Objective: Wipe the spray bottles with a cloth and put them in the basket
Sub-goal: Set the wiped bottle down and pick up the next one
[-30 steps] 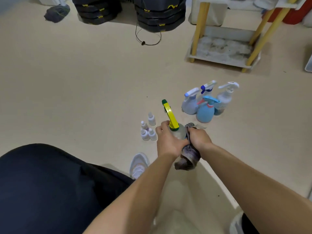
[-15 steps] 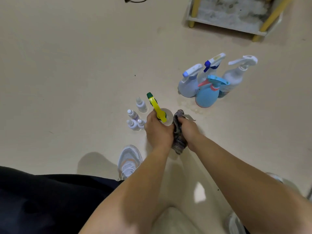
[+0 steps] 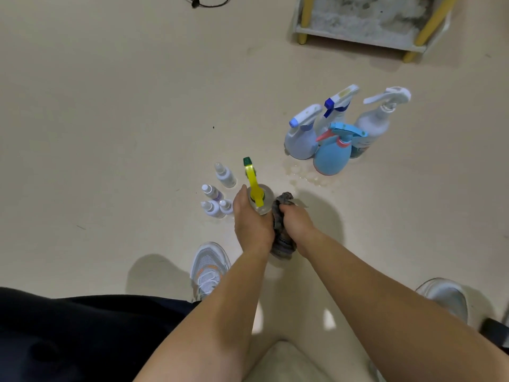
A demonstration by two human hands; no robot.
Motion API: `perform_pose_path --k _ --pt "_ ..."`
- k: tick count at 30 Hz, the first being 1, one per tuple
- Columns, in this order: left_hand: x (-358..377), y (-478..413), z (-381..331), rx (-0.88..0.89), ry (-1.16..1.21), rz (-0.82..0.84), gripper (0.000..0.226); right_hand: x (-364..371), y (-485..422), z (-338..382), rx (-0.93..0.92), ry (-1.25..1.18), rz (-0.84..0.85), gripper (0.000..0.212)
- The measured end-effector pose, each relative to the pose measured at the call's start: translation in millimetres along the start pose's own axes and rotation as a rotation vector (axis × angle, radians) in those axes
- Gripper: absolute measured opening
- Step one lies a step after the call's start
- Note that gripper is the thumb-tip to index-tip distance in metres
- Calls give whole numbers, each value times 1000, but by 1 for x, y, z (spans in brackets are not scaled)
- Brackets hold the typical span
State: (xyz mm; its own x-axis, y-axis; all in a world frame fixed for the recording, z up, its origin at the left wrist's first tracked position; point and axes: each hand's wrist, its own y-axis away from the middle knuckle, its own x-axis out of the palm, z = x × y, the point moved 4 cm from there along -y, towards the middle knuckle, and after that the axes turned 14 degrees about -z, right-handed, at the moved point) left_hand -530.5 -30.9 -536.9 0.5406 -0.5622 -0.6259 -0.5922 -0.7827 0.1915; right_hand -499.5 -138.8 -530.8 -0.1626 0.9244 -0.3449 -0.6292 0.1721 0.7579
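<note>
Head view: your left hand [image 3: 252,224] grips the yellow-trigger bottle [image 3: 260,201] at centre, and your right hand [image 3: 296,219] clenches the cloth [image 3: 281,238] against it. Four spray bottles [image 3: 330,155] at far right probably await wiping. No basket shows, so most remains.

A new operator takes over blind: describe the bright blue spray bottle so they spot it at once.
Find the yellow-legged shelf at the far right; on the floor before it four trigger bottles huddle. The bright blue spray bottle is the front one, closest to the camera. Only it has a deep blue round body and a red lever; the others are pale.
</note>
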Motion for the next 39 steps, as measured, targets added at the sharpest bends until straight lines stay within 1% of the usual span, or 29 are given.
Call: perform_pose_path --k 2,3,5,6,7,8,9,11,12,13,14,16,18,19,22,23,25,26,27,29,30,32,34,35,37,38,39 --pt "-4 3 -3 19 -14 10 34 -9 5 4 -25 62 -26 29" --pt "-8 5 -5 15 -39 20 38 -15 8 6 -45 85 -35 28" --pt "-13 8 -4 -46 -118 23 48 -28 15 11 -86 114 -36 29" --pt "-19 12 -5 -96 -146 12 48 -36 19 14 -114 121 -42 30" --pt "-24 18 -6 -156 -143 4 39 -43 24 16 -145 127 -59 29" --pt "-30 26 -9 -217 -115 21 25 -52 30 18 -172 135 -71 25" --pt "-33 36 -14 -271 -78 52 19 -59 35 19 -195 153 -63 22" --pt "-32 56 -28 -382 41 169 36 -73 46 22 -232 209 -2 24" --pt "-29 65 -36 -446 98 240 46 -80 52 24 -254 257 39 26" --pt "-26 73 -45 -504 157 316 51 -88 59 25 -287 326 74 27" --pt "-22 80 -54 -526 196 388 50 -96 65 26 -320 403 93 27" --pt "-18 90 -69 -468 227 481 30 -116 74 28 -380 509 76 24" --pt "-16 95 -77 -422 259 447 10 -135 79 31 -432 545 21 25" --pt "-15 97 -82 -412 279 404 6 -144 78 30 -439 540 1 26" --pt "-12 99 -97 -448 345 281 13 -168 72 21 -395 521 -20 33" --pt "-10 100 -104 -468 388 277 15 -175 69 15 -385 552 -25 31" --pt "-6 105 -118 -508 511 314 14 -185 63 6 -369 580 -45 16" --pt "-4 108 -126 -532 563 337 13 -190 61 3 -352 543 -64 8" --pt "-2 111 -131 -558 603 360 14 -194 58 0 -312 453 -85 7" --pt "6 113 -134 -569 619 394 16 -200 49 -6 -197 148 -126 10" --pt "11 113 -133 -537 578 400 15 -202 46 -8 -129 -44 -130 11" --pt "22 112 -129 -394 413 393 9 -198 43 -6 -33 -391 -94 17" --pt "33 109 -125 -248 269 417 8 -192 39 2 27 -649 -45 20" --pt "38 109 -125 -178 214 456 10 -188 35 6 28 -697 -29 21" --pt "49 108 -128 -78 150 553 14 -182 28 14 -52 -615 -46 32" --pt "53 106 -129 -76 143 599 15 -180 22 17 -97 -556 -81 36" --pt "56 103 -131 -103 156 626 16 -179 15 18 -119 -522 -137 29"
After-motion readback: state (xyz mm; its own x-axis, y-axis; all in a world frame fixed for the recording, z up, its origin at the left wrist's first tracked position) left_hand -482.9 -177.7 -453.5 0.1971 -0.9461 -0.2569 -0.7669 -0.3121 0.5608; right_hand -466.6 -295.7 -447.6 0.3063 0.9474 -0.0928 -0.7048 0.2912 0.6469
